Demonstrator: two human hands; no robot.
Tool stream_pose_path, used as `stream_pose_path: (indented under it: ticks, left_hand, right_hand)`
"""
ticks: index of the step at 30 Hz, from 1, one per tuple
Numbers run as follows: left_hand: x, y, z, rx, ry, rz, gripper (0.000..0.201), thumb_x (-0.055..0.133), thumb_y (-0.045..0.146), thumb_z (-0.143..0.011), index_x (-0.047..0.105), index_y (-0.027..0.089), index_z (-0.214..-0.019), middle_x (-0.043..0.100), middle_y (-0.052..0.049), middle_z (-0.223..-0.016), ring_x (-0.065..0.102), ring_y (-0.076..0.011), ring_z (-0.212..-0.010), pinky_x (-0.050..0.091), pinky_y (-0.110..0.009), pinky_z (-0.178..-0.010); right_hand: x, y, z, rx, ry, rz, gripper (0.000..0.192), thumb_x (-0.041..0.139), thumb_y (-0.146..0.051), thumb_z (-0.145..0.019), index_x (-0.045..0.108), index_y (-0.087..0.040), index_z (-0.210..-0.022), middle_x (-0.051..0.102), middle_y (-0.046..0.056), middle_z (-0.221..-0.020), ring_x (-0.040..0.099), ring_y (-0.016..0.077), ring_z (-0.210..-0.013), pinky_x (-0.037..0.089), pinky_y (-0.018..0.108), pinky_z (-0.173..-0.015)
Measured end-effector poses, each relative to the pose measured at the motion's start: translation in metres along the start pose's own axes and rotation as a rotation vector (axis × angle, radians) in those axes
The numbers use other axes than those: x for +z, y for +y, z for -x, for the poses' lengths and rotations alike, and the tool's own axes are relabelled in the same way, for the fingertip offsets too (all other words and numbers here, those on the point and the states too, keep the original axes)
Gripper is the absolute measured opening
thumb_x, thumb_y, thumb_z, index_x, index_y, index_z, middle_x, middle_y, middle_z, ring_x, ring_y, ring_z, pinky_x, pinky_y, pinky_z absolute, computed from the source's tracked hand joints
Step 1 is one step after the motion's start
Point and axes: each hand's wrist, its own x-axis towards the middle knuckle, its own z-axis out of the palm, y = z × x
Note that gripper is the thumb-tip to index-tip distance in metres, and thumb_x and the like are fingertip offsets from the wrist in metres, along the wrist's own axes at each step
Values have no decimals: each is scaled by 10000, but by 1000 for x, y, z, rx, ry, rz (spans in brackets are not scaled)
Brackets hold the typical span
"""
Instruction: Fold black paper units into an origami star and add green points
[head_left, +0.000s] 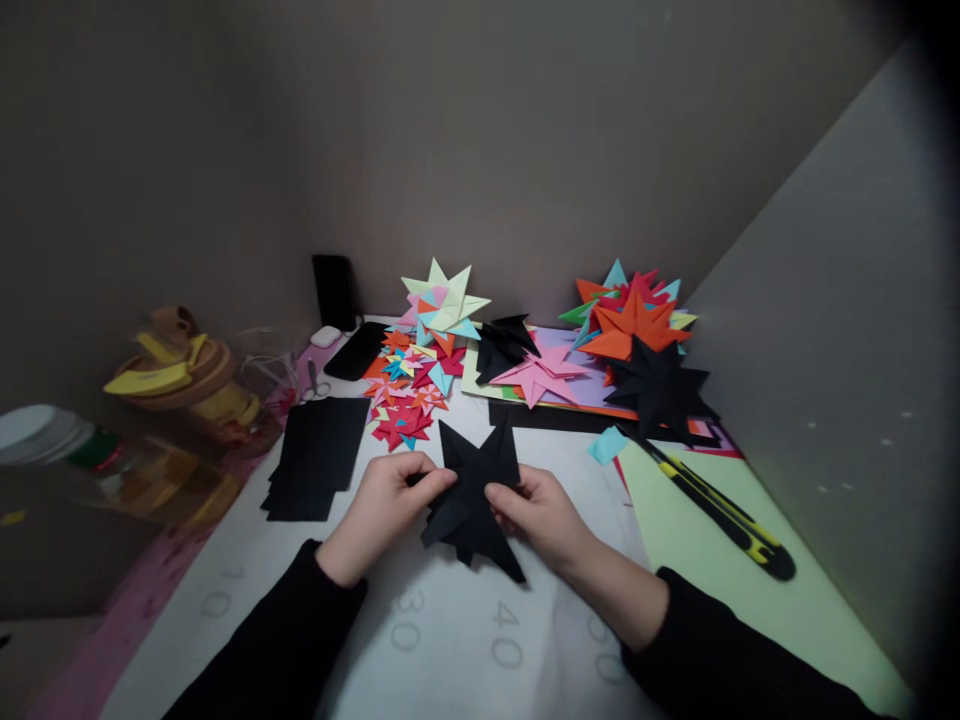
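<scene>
Both hands hold a black folded-paper star [472, 495] just above the white mat [450, 640]. My left hand [386, 505] pinches its left side with the fingers closed on the paper. My right hand [536, 515] grips the star's right side, thumb on top. Several of the star's points stick out above and below the hands. Both arms wear black sleeves.
A stack of black paper squares [319, 455] lies to the left. Small coloured stars [409, 390] and larger stars [637, 330] sit behind on coloured sheets. A yellow-black utility knife [720, 505] lies on a pale green sheet at right. Phone [356, 350], scissors and jars stand at left.
</scene>
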Motion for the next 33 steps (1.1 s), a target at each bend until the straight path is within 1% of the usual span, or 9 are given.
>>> stream_pose_path:
  ticks: [8, 12, 16, 19, 22, 24, 25, 28, 33]
  left_hand:
    - [3, 2, 2, -34, 8, 56, 294, 615, 363, -773, 552, 165, -565, 513, 39, -538, 446, -105, -537, 364, -219, -530]
    - [-2, 3, 0, -25, 26, 57, 267, 629, 360, -754, 572, 165, -581, 563, 26, -578, 485, -115, -571, 375, -226, -560]
    - [-15, -7, -4, -71, 114, 42, 338, 649, 372, -735, 494, 169, -513, 464, 51, -498, 402, -94, -506, 315, -216, -504]
    - [-20, -19, -6, -117, 248, 84, 386, 606, 401, -791, 459, 173, -518, 398, 60, -468, 346, -82, -469, 279, -212, -468]
    - [-14, -23, -6, -87, 349, 225, 356, 555, 445, -843, 521, 167, -623, 473, 40, -534, 421, -91, -513, 332, -203, -487]
    - [-3, -20, -5, -38, 251, 372, 334, 602, 487, -808, 602, 155, -841, 603, -7, -711, 542, -122, -641, 423, -217, -572]
    - [4, -18, -3, -29, 143, 440, 401, 641, 505, -773, 611, 148, -952, 645, -38, -807, 588, -148, -715, 462, -242, -631]
    - [20, -11, 1, -102, -113, 559, 469, 708, 504, -711, 644, 113, -962, 701, -95, -854, 646, -210, -788, 499, -308, -714]
    - [24, -6, 3, -277, -89, 566, 354, 739, 427, -670, 684, 89, -759, 716, -90, -713, 638, -195, -622, 488, -303, -604]
  right_hand:
    - [4, 3, 2, 94, -27, 38, 233, 690, -333, -695, 568, -153, -614, 529, -32, -493, 437, 88, -435, 320, 215, -430]
    - [6, 0, 1, 59, 45, 45, 175, 670, -283, -685, 565, -153, -632, 511, -45, -506, 420, 84, -443, 321, 213, -433]
    - [3, 3, -2, 7, 95, 38, 194, 671, -309, -693, 575, -147, -645, 525, -35, -527, 422, 87, -447, 331, 220, -436]
    - [0, 8, -3, 15, 130, 14, 238, 672, -351, -706, 560, -153, -638, 495, -42, -485, 403, 83, -413, 300, 213, -401]
    - [-2, 10, -5, 26, 199, -7, 283, 664, -392, -718, 523, -170, -613, 457, -57, -436, 380, 76, -376, 269, 206, -373]
    - [-2, 9, -6, 15, 214, -14, 289, 665, -402, -721, 516, -177, -618, 464, -59, -439, 387, 77, -377, 275, 205, -376]
    - [-2, 9, -6, 10, 206, -13, 286, 670, -401, -717, 517, -179, -621, 473, -58, -444, 394, 79, -383, 283, 206, -381]
    - [0, 7, -4, 19, 159, 1, 296, 690, -401, -692, 517, -181, -594, 491, -51, -444, 412, 86, -394, 299, 212, -393]
    - [1, 6, -2, 88, 61, 31, 316, 693, -412, -690, 561, -158, -555, 553, -12, -471, 438, 83, -404, 305, 209, -403]
